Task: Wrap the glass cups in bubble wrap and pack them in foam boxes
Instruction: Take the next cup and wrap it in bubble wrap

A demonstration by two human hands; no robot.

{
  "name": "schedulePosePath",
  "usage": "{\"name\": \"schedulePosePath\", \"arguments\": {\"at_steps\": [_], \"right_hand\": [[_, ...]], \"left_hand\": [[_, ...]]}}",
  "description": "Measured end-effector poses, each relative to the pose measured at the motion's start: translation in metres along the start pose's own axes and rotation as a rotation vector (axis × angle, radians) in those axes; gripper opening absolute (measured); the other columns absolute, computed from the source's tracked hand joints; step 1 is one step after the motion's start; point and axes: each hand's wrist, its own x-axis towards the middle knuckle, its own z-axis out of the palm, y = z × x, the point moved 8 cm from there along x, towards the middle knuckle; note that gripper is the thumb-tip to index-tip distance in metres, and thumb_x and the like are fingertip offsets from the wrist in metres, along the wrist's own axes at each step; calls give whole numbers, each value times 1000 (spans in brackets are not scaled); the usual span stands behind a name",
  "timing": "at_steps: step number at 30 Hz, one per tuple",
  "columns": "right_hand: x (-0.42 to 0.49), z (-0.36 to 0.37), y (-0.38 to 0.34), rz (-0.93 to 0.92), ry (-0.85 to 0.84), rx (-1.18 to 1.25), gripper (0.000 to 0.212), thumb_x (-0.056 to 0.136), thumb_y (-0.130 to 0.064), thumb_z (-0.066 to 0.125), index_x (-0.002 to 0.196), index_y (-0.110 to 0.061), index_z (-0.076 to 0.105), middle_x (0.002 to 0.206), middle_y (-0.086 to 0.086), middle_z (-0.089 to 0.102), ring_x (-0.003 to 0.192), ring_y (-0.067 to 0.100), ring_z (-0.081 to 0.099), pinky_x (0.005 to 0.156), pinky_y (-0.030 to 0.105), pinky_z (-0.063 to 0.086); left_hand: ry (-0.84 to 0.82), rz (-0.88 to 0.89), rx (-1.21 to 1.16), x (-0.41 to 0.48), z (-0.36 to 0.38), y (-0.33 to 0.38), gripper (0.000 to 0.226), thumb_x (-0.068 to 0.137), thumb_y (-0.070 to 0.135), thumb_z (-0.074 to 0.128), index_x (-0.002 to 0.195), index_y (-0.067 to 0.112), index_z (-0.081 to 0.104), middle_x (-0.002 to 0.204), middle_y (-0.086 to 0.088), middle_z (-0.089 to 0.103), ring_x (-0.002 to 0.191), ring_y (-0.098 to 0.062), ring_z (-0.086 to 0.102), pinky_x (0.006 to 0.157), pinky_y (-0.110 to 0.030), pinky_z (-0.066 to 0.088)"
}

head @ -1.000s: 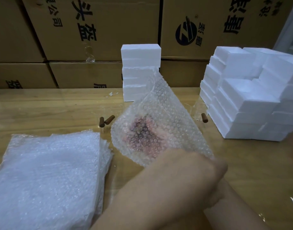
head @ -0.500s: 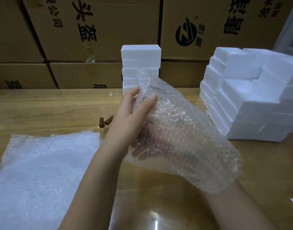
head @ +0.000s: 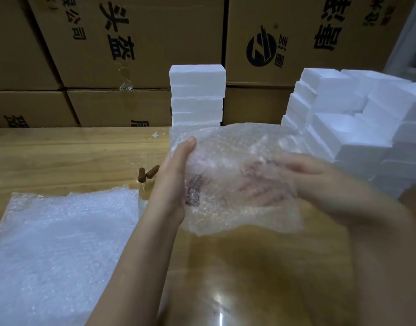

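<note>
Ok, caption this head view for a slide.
Left hand and right hand hold a bubble wrap sheet above the table, foam boxes stacked behind.

The left cardboard box [head: 155,43] bears large black characters 头盔 and smaller 公司. The right cardboard box [head: 296,74] carries a round black logo [head: 262,49] with ®.
</note>
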Motion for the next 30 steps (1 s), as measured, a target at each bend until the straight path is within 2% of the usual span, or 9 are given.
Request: {"name": "schedulePosePath", "arguments": {"at_steps": [3, 5, 9, 11, 15, 17, 19, 24, 30], "right_hand": [[-17, -46, -19, -197, 202, 378, 28, 82, -49, 62, 74, -24, 70, 72, -1, 70, 48, 9, 58, 43, 16, 43], [-21, -72, -5, -204, 415, 500, 32, 92, -37, 54, 65, -24, 63, 59, -4, 60, 39, 7, 44, 39, 14, 32], [1, -55, 18, -54, 435, 204, 8, 91, -27, 56, 86, -24, 62, 74, -10, 67, 63, 5, 59, 57, 15, 47], [14, -32, 19, -9, 273, 149, 23, 75, -41, 64, 97, -33, 61, 97, -11, 67, 87, 5, 64, 75, 19, 52], [25, 2, 13, -37, 103, 66, 38, 78, -40, 73, 112, -46, 56, 112, -18, 60, 103, 3, 60, 88, 27, 50], [26, 9, 12, -42, 118, 15, 45, 78, -41, 72, 118, -46, 54, 114, -20, 58, 104, 2, 59, 90, 30, 50], [26, 11, 9, -54, 154, -8, 46, 77, -39, 73, 119, -45, 53, 114, -19, 58, 102, 2, 59, 87, 31, 52], [24, 13, -7, -98, 293, -152, 27, 80, -40, 66, 100, -48, 51, 101, -21, 60, 87, -9, 56, 65, 7, 40], [25, 12, -13, -47, 433, -440, 21, 80, -38, 42, 95, -27, 50, 73, -18, 45, 68, 7, 48, 56, 30, 37]], "left_hand": [[-53, -105, -6, 0, 1, -7, 78, 52, 63, 71, 120, 26, 63, 118, -7, 67, 110, -30, 63, 99, -54, 44], [-126, -138, 55, 1, 6, -10, 77, 52, 63, 71, 120, 27, 62, 125, -8, 63, 115, -31, 59, 99, -53, 44], [-311, -144, 135, -8, 25, -6, 55, 75, 47, 64, 121, 18, 61, 108, -9, 68, 92, -26, 67, 69, -32, 53], [-263, -133, 329, 0, 29, -4, 56, 88, 41, 53, 133, 8, 50, 122, -14, 59, 105, -26, 61, 79, -33, 48], [-426, 37, 415, -7, 42, 7, 38, 102, 6, 28, 96, -3, 65, 87, -9, 50, 52, 1, 57, 57, -12, 41], [-509, 87, 265, -8, 62, 17, 33, 91, 7, 31, 102, 8, 63, 83, 3, 69, 68, 2, 65, 56, -8, 43], [-574, 80, 202, -18, 73, 24, 38, 69, 14, 43, 85, 21, 77, 70, 10, 73, 71, 6, 66, 58, -8, 47], [-477, 91, 288, -23, 77, 24, 50, 76, 12, 43, 34, 29, 64, 44, 16, 60, 56, 3, 59, 48, -3, 41], [-329, -49, 420, -23, 61, 8, 21, 85, 20, 56, 70, 8, 48, 70, 0, 48, 50, -1, 56, 41, -3, 36]]}}
